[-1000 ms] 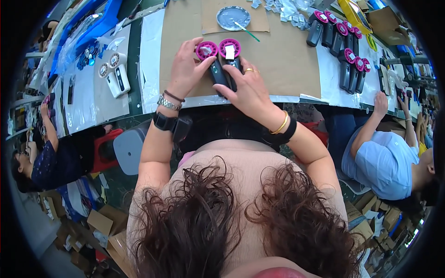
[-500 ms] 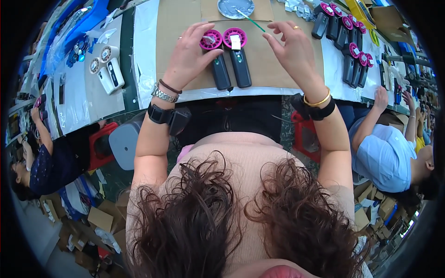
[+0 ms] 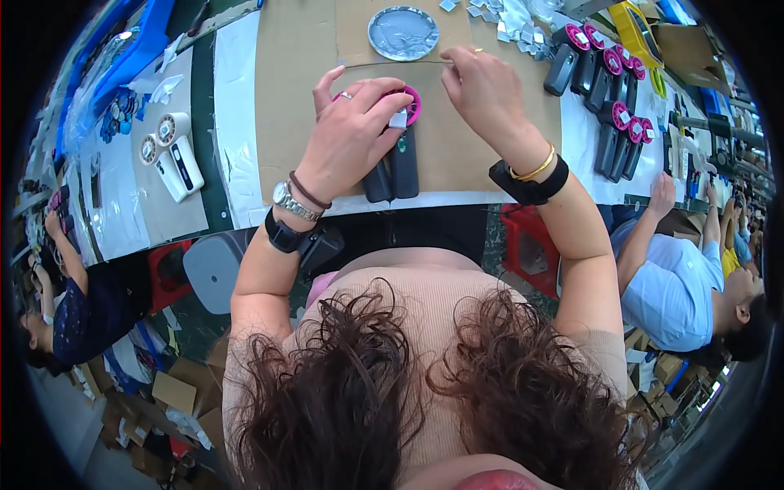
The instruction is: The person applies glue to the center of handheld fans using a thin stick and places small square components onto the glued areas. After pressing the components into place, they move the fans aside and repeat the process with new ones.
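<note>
Two dark handheld fans with pink round heads lie side by side on the cardboard sheet in front of me, the right fan (image 3: 404, 170) showing more than the left fan (image 3: 377, 184). My left hand (image 3: 353, 122) curls over their heads, covering most of the left one. Its thumb and forefinger close on a small white square piece (image 3: 398, 119) at the right fan's head. Beyond the fans, my right hand (image 3: 488, 91) has its fingertips pinched together near the round dish of grey paste (image 3: 403, 34). What they hold is hidden; the green stick cannot be made out.
Several more pink-headed fans (image 3: 606, 69) stand in rows at the right. Small grey square pieces (image 3: 506, 24) lie at the back. On the left are white fans (image 3: 178, 163) and blue parts (image 3: 118, 118). Co-workers sit on both sides, one in a light blue top (image 3: 678, 273).
My left hand has moved right, over the fan heads, and closed at the white piece. My right fingers have gone from apart to pinched. The green stick has left the dish.
</note>
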The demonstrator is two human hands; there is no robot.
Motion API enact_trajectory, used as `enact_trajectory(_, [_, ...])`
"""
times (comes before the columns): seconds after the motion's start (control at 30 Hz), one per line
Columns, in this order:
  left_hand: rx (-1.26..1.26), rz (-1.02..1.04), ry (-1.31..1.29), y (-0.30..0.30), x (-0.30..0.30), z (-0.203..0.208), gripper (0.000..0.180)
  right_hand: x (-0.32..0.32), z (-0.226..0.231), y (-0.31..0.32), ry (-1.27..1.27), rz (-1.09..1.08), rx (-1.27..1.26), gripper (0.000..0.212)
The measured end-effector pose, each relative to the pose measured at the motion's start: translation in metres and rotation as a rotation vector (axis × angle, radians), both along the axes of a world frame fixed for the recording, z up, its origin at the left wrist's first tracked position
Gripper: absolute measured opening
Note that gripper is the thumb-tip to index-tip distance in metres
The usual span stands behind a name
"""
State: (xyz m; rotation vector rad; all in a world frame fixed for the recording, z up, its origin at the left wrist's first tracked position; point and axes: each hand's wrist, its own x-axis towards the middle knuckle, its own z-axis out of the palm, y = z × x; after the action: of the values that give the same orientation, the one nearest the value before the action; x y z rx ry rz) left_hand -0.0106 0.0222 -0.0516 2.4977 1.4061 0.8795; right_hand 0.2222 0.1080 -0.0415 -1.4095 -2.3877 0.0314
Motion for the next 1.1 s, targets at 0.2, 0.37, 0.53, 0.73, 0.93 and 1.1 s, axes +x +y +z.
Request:
enact_trajectory(0.2, [0.034, 0.023, -0.020, -0.002, 0.004, 0.004, 0.031, 0.012, 0.013, 0.009, 0.243, -0.007, 0.119, 0.015])
enact_trajectory(0.37, [0.045, 0.026, -0.039, -0.002, 0.003, 0.003, 0.023, 0.029, 0.003, 0.015, 0.451, -0.105, -0.049, 0.018])
enact_trajectory(0.53, [0.069, 0.009, -0.035, 0.003, 0.005, 0.007, 0.018, 0.029, -0.009, 0.020, 0.560, -0.133, -0.179, 0.022])
enact_trajectory(0.73, [0.023, 0.029, -0.043, 0.003, 0.011, 0.011, 0.021, 0.022, -0.013, 0.024, 0.656, -0.162, -0.321, 0.023])
enact_trajectory(0.93, [-0.004, 0.024, -0.039, 0.006, 0.015, 0.014, 0.026, 0.022, -0.015, 0.030, 0.725, -0.219, -0.438, 0.024])
enact_trajectory(1.1, [-0.050, 0.031, -0.052, 0.000, 0.015, 0.018, 0.028, 0.014, -0.025, 0.036, 0.799, -0.226, -0.528, 0.025])
